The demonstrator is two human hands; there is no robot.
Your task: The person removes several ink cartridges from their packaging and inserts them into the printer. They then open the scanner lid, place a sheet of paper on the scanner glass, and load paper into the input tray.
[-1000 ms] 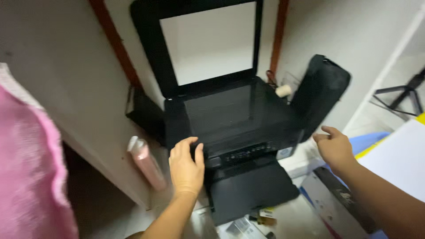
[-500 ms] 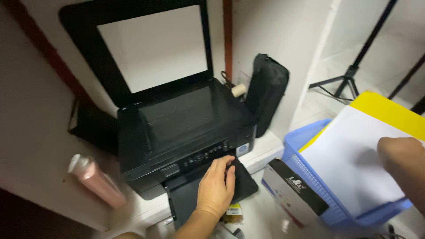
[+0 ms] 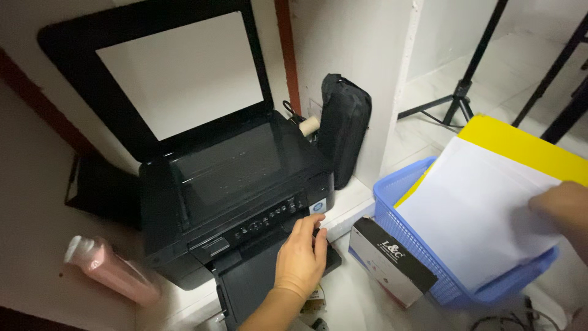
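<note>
- The left hand (image 3: 300,257) lies palm-down, fingers loosely spread and holding nothing, on the front right corner of the black printer (image 3: 233,184), fingertips at the edge of its output tray (image 3: 251,282).
- The right hand (image 3: 560,205) pinches the right edge of the white paper sheets (image 3: 478,214) lying on the blue basket (image 3: 398,196).
- The printer's scanner lid (image 3: 171,73) stands open.
- Since half a second ago, the left hand has barely shifted, while the right has closed onto the paper.

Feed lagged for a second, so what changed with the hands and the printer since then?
The left hand moved from the printer's left front corner to its output tray; the right hand reached right onto the white sheets in the blue basket. Scanner lid stayed open.
</note>
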